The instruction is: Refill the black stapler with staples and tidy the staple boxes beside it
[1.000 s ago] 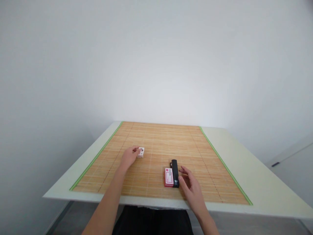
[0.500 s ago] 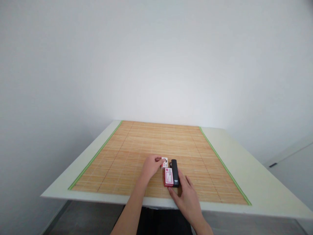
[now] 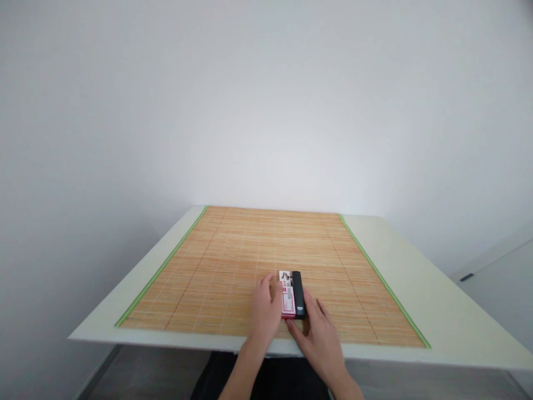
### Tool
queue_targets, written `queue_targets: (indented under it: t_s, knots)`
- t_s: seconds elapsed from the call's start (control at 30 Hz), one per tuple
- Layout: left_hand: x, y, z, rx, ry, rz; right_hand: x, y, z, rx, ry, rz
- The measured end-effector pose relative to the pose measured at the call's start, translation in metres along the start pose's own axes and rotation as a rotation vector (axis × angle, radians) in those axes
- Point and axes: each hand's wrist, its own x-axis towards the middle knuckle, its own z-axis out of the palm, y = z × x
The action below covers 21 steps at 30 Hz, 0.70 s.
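Note:
A black stapler (image 3: pixel 297 299) lies near the front of a bamboo mat (image 3: pixel 233 261). Against its left side sits a red and white box (image 3: pixel 288 304), and a small white box (image 3: pixel 285 276) rests just beyond that one. My left hand (image 3: pixel 266 307) lies flat with fingers stretched out along the left edge of the red box. Below and to the right of the stapler, my right hand (image 3: pixel 318 330) has its fingers extended, touching the near end of the stapler and red box. Neither hand grips anything.
The mat has green edging and covers most of a pale table (image 3: pixel 437 311). A white wall stands behind it. A pale cabinet with a dark handle (image 3: pixel 466 277) is at the right.
My left hand carried the small white box from the mat's left side to the stapler, set it down beyond the red box and let go. My right hand moved in against the stapler's near end.

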Motion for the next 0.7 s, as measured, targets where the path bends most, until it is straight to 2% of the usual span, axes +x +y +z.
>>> queue_targets:
  t_s: [0.1,0.17,0.3,0.4,0.57,0.7]
  knots:
    - [-0.024,0.0,0.013,-0.103,-0.043,-0.039,0.0,0.001,0.0,0.019,-0.02,-0.01]
    - [-0.032,0.003,0.02,-0.117,-0.075,-0.02,0.0,0.002,0.001,0.039,-0.038,-0.016]
    - [-0.033,0.015,0.032,-0.001,-0.102,0.105,-0.001,0.015,0.0,0.092,-0.076,-0.006]
    - [-0.029,0.026,0.049,0.037,-0.16,0.1,-0.001,0.037,-0.008,0.083,-0.088,0.009]
    - [-0.022,0.049,0.095,-0.067,-0.218,0.02,0.003,0.086,-0.046,0.011,-0.092,0.037]
    - [-0.009,0.061,0.122,-0.135,-0.292,0.12,0.004,0.119,-0.087,-0.015,-0.089,0.09]
